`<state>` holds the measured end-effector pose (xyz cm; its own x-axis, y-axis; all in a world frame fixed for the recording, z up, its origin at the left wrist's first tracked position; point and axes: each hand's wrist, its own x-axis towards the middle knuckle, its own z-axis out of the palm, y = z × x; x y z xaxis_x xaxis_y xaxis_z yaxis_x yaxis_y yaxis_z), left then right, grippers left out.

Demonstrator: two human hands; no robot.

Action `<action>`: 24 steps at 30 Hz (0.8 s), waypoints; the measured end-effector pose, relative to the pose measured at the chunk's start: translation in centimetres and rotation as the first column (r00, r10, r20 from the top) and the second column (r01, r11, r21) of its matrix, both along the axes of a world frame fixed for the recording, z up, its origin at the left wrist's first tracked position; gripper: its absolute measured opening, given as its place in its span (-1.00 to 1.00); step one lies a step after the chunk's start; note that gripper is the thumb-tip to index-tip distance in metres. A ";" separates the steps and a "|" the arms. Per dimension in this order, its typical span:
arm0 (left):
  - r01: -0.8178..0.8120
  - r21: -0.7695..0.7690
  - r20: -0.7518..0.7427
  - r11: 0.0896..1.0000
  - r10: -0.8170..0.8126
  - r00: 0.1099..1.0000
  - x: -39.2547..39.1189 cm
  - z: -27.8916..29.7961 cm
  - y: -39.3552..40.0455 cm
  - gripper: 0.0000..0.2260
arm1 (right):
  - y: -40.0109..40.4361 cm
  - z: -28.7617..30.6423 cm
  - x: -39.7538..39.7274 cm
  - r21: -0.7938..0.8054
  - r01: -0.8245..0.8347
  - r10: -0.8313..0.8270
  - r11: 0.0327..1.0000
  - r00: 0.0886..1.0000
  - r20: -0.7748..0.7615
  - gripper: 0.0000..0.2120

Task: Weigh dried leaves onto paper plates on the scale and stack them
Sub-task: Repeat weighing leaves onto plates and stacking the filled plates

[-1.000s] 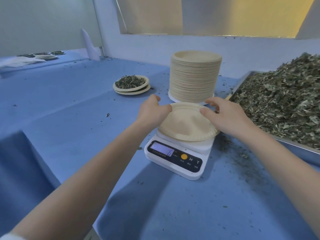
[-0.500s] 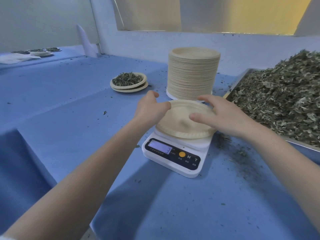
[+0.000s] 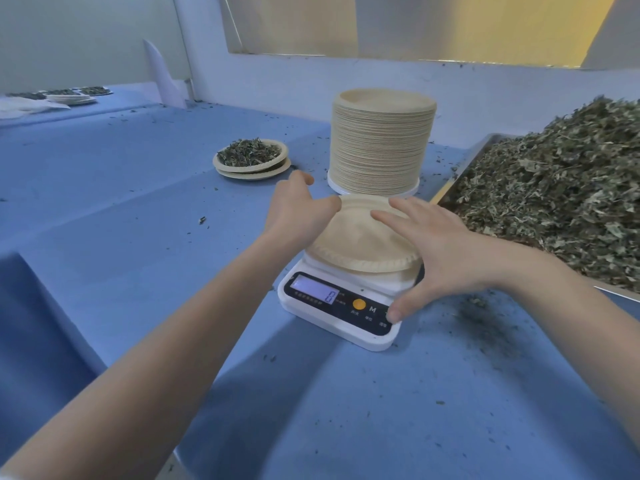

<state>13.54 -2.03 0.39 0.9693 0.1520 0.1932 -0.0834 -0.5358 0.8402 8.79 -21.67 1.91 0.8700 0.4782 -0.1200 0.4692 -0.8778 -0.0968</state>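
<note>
plate (image 3: 360,244) on scale (image 3: 341,308), right hand (image 3: 440,251) over rim

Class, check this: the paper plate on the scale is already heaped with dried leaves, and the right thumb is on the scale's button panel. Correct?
Not quite. The head view shows the paper plate on the scale is empty. The right hand does have its thumb on the button panel.

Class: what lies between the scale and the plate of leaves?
Head view: the left hand, on bare blue cloth between scale and leaf plate.
</note>
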 end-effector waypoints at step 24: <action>0.109 0.310 0.104 0.944 -0.148 0.984 0.6 4.1 -4.7 -0.56 | -1.5 3.2 1.0 0.205 0.022 -0.027 0.978 0.999 0.023 0.20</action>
